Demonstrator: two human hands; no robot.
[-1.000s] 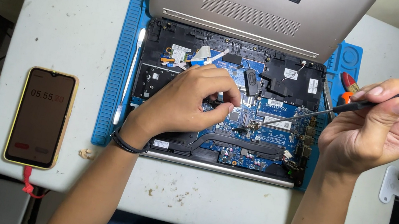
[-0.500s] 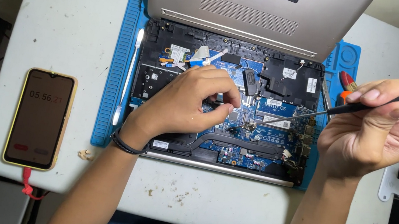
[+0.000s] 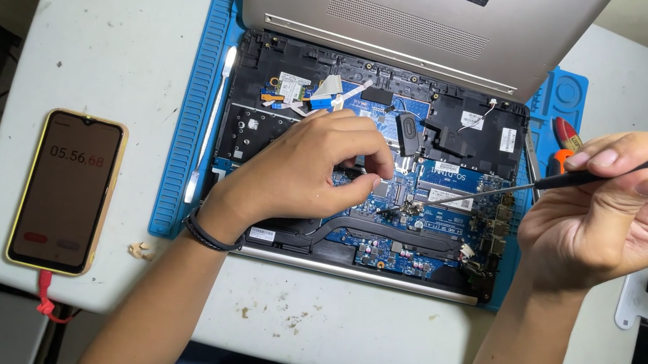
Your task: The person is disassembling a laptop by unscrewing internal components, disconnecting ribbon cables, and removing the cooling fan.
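Right hand (image 3: 638, 211) grips a screwdriver (image 3: 609, 175) between thumb and fingers, closed around its black handle with the blue end cap projecting past the index finger toward the right edge of the view. The thin metal shaft slopes down and to the left, and its tip meets the blue circuit board (image 3: 424, 217) near the centre of the opened laptop (image 3: 361, 171).

Left hand (image 3: 303, 174) lies palm-down on the exposed interior, fingers curled and bunched at the fingertips just beside the shaft tip. Whether the fingertips pinch a small part cannot be determined; they touch the board area. A black band (image 3: 210, 233) encircles the left wrist.

The laptop rests on a blue work mat (image 3: 187, 140) on a white table (image 3: 104, 19). Its silver bottom cover (image 3: 425, 9) leans over the rear edge of the chassis. A black heat pipe (image 3: 386, 233) runs across the board below the left hand. A white pry tool (image 3: 209, 126) lies upright along the left strip of the mat, beside the chassis.

Red-handled pliers (image 3: 564, 137) sit on the right part of the mat, partly hidden behind the right hand. A phone (image 3: 66, 192) with a yellow case lies screen-up near the left edge of the table, well apart from the laptop, with a red cable (image 3: 45, 303) at its lower end.
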